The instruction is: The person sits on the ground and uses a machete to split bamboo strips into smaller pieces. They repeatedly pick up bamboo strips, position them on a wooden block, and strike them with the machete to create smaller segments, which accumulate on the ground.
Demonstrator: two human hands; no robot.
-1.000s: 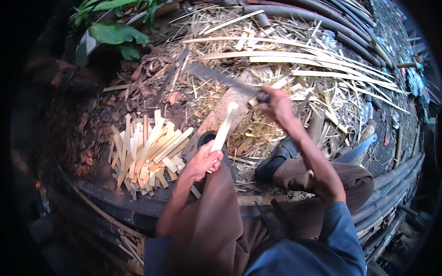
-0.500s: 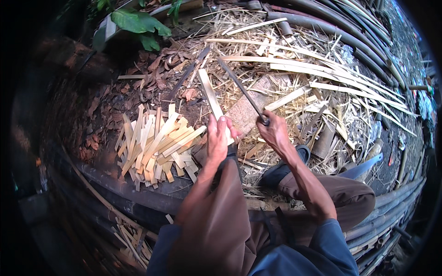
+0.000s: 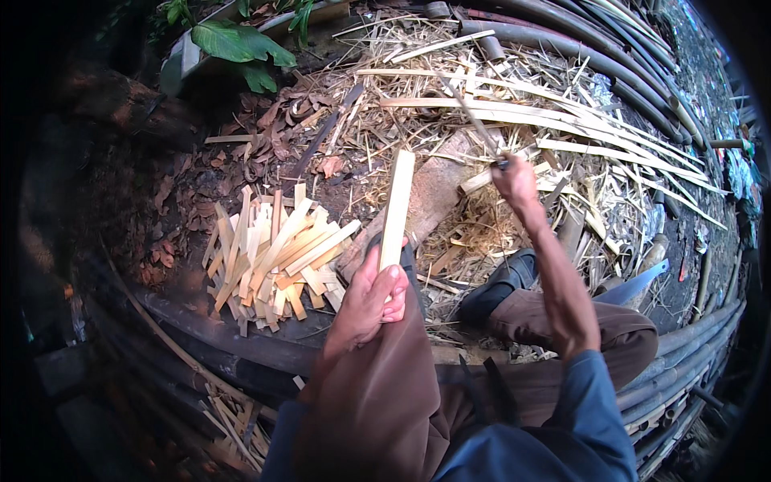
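My left hand (image 3: 371, 299) is wrapped round the lower end of a flat, pale bamboo slat (image 3: 397, 205), which points up and away above my left knee. In my right hand (image 3: 516, 186) is the dark handle of a long, thin-bladed knife (image 3: 470, 112); its blade, smeared by motion, slants up to the left over the bamboo strips. The blade is apart from the slat. Between the hands lies a worn wooden block (image 3: 436, 189) on the ground. Left of my left hand is a fanned heap of short cut slats (image 3: 277, 253).
Long split bamboo strips (image 3: 578, 120) stretch across the right over scattered shavings. A handsaw (image 3: 634, 285) with a bluish blade lies beside my right knee. Dark bamboo poles (image 3: 554, 52) line the back right, and more poles (image 3: 683, 361) lie at the lower right. Dry leaves (image 3: 273, 128) cover the ground at left.
My right hand has moved up and to the right with the knife, away from the slat. My left hand has drawn the slat nearer and lower, and it stands more upright.
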